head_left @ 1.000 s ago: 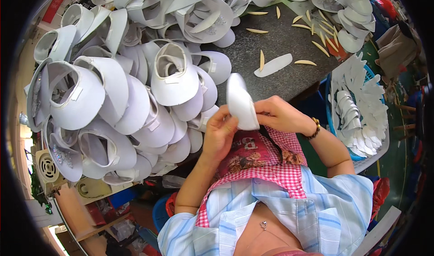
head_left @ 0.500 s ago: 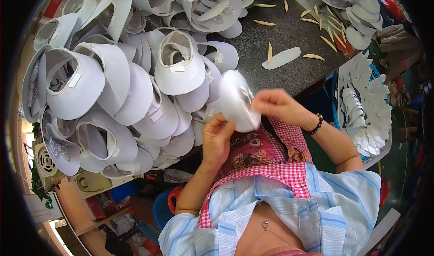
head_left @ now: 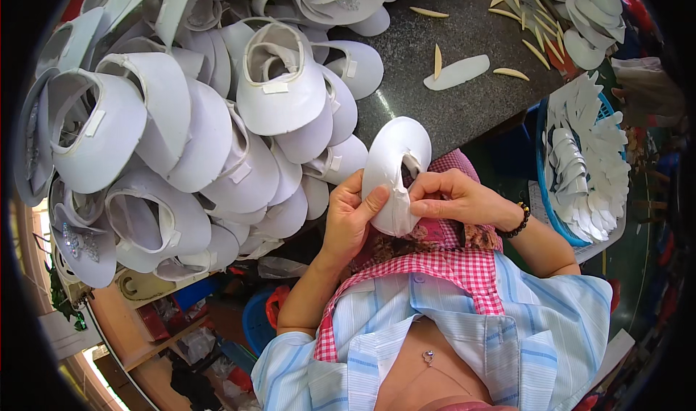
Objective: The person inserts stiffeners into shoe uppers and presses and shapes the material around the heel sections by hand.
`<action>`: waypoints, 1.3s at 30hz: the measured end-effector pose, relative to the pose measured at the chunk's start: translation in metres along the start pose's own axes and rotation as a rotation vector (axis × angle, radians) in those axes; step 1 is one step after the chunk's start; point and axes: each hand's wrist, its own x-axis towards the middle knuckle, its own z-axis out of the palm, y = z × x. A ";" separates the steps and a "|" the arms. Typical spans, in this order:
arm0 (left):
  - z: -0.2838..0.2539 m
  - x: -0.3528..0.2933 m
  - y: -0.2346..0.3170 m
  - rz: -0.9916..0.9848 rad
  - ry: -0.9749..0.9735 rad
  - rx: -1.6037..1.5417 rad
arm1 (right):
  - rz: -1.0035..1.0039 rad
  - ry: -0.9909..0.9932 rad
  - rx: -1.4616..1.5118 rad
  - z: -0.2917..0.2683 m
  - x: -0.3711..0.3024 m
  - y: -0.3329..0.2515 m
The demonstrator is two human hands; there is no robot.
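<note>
A white shoe upper (head_left: 386, 161) is held over my lap, just off the table's near edge, with its opening facing right. My left hand (head_left: 346, 219) grips its left side, thumb pressed on the lower part and fingers behind. On the other side, my right hand (head_left: 460, 202) pinches the rim at the lower end of the opening. Whatever lies between those fingertips is too small to make out. To the left rises a big pile of similar white shoe uppers (head_left: 284, 106), several with a small white tab at the opening.
Curved cream slivers (head_left: 438, 63) and a flat white oval piece (head_left: 458, 73) lie on the dark speckled table (head_left: 395, 74). More white pieces (head_left: 594, 15) are heaped at the far right. A blue basket (head_left: 542, 166) of white cut pieces stands right of me. Rhinestones decorate one upper (head_left: 81, 240).
My hands have turned the shoe upper more upright, and its opening now shows clearly. My right hand has come down to its lower rim. The whole view has shifted slightly.
</note>
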 end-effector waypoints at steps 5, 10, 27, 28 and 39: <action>-0.006 -0.011 0.001 -0.114 0.110 -0.327 | -0.098 0.326 -0.130 0.011 -0.009 -0.010; -0.019 -0.017 0.001 -0.191 0.015 -0.304 | -0.365 0.328 -0.495 -0.017 0.003 -0.015; -0.020 -0.013 0.011 -0.387 -0.126 0.065 | 0.200 -0.341 -0.299 -0.015 0.057 -0.044; -0.020 -0.012 0.011 -0.387 -0.137 0.097 | 0.202 -0.339 -0.298 -0.014 0.057 -0.047; 0.010 0.011 0.012 -0.051 0.014 -0.232 | -0.113 0.161 -0.453 -0.026 0.001 -0.047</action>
